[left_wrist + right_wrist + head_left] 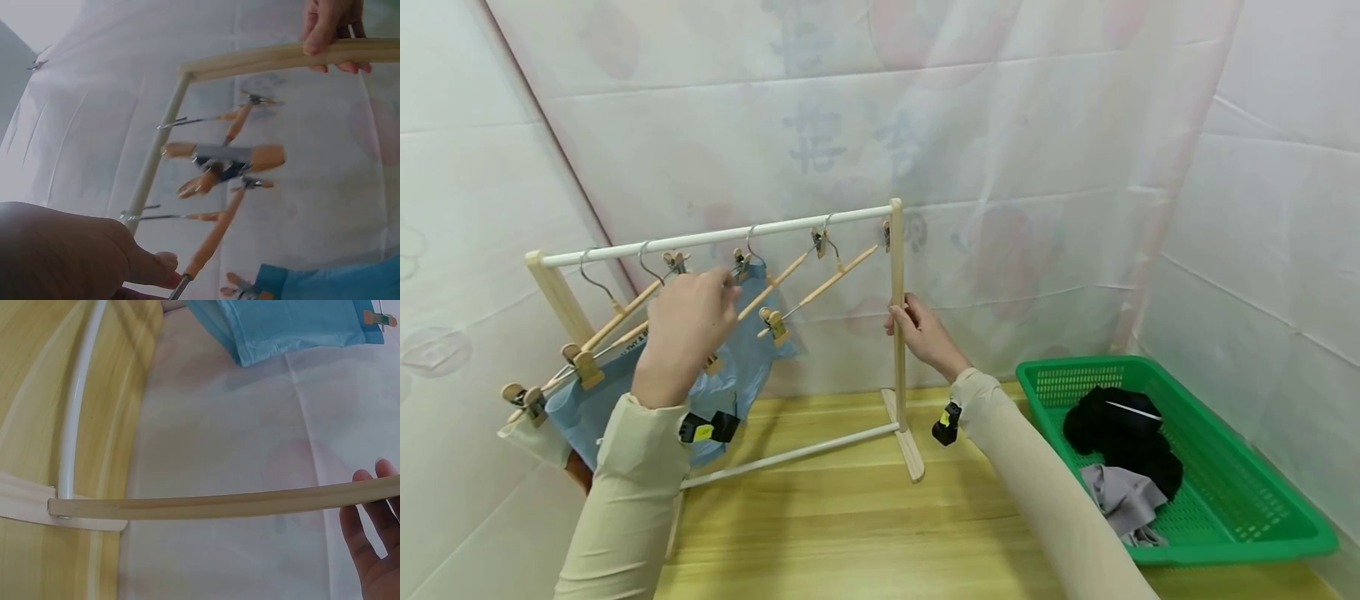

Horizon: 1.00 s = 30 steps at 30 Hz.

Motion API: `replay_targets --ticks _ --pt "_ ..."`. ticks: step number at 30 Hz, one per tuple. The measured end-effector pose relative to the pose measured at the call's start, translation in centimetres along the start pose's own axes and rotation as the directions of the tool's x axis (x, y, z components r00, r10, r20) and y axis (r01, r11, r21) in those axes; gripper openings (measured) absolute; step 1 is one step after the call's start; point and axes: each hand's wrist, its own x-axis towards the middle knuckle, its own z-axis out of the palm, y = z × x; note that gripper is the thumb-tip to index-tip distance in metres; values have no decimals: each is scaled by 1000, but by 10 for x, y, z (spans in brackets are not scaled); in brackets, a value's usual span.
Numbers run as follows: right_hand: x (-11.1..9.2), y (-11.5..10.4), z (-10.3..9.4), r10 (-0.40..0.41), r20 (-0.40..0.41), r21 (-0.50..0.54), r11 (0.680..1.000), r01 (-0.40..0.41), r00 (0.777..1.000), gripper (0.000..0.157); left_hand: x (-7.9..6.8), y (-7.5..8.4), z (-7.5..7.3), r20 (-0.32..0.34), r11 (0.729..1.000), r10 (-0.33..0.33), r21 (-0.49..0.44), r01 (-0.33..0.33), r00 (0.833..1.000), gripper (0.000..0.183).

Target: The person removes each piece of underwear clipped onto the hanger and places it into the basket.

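Note:
A small garment rack with a white rail [715, 237] and wooden posts stands on the table. Near the middle of the rail, my left hand [688, 325] has its fingers curled at a wooden clip hanger [782, 279]. In the left wrist view its thumb lies against that hanger's metal rod [180, 286], fingers below. My right hand [925, 333] grips the right wooden post [897, 358], thumb in front and fingers behind. Another bare clip hanger [838, 275] hangs by that post. Light-blue garments [752, 333] hang behind my left hand, partly hidden by it.
At the right, a green basket [1232, 546] holds black clothing [1120, 433] and a grey cloth [1127, 500]. A white lower bar [797, 456] joins the rack's feet above the wooden table [850, 533]. A white garment [538, 437] hangs at the far left.

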Motion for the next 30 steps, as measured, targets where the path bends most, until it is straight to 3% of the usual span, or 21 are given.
replay_targets --ticks 4,10,15,18,24,30 --pt "0 -1 0 -8 6 6 1000 8 1000 47 -1 -13 -14 67 1000 -30 0 31 997 28" --pt "1 -2 -1 -4 13 15 1000 3 1000 48 -5 -34 -27 82 999 -46 11 45 996 30" --pt "4 -3 -2 1 10 9 1000 -2 1000 50 -5 -48 -36 220 997 -71 55 60 973 39" --pt "4 -3 -2 15 7 10 1000 -15 1000 50 -3 -53 -35 261 996 -57 83 37 964 42" --pt "3 -2 -3 27 4 1 1000 -27 1000 48 2 -61 -25 255 995 -61 91 38 965 38" --pt "1 -1 -2 25 8 11 1000 -25 1000 50 1 -60 -14 173 990 -98 120 78 980 31"
